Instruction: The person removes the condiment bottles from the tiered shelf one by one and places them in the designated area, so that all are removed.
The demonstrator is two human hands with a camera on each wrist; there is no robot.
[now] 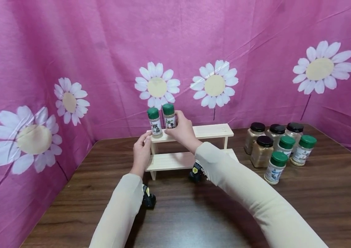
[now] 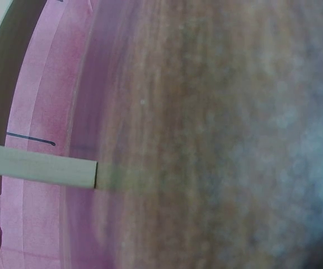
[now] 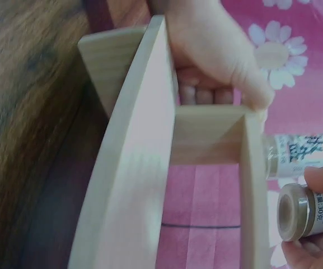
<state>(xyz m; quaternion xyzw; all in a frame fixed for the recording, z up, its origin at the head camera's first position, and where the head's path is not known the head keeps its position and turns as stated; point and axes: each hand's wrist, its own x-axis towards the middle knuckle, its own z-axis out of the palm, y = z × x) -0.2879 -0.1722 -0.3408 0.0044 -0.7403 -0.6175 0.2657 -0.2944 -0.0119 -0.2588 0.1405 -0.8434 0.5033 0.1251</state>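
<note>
A two-tier wooden rack stands on the table. My left hand grips the left end of its top shelf; in the right wrist view the left thumb rests on the shelf end and the fingers curl around the upright. A green-capped spice shaker stands upright at the left of that shelf. Just right of it, my right hand holds a second green-capped spice shaker between thumb and fingers. The right wrist view shows this held shaker's base slightly off the shelf. Little but the rack's leg appears in the left wrist view.
To the right on the brown table stand several black-lidded jars and 3 more green-capped shakers. A pink curtain with white daisies hangs behind. The rack's lower shelf lies beneath the right forearm.
</note>
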